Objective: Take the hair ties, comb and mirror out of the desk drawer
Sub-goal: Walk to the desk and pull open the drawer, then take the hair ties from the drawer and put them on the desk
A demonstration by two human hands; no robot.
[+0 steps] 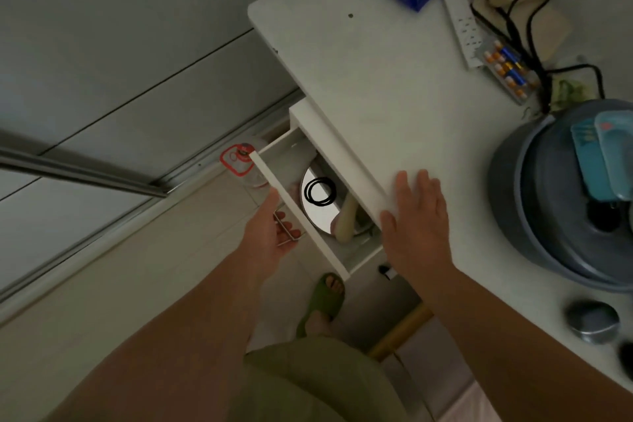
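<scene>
Comb [345, 219] points inward (partly hidden).

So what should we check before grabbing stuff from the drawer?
1. Drawer open enough: ok, partly out.
2. Left hand has a grip on the handle: ok.
3. Right hand free to reach in: ok, it lies flat on the desk, holding nothing.
4. Hair ties in sight: ok, on the mirror.
5. Mirror reachable: ok, though partly under the desk edge.
6. Comb found: cannot tell; a pale handle-like thing lies beside the mirror.
</scene>
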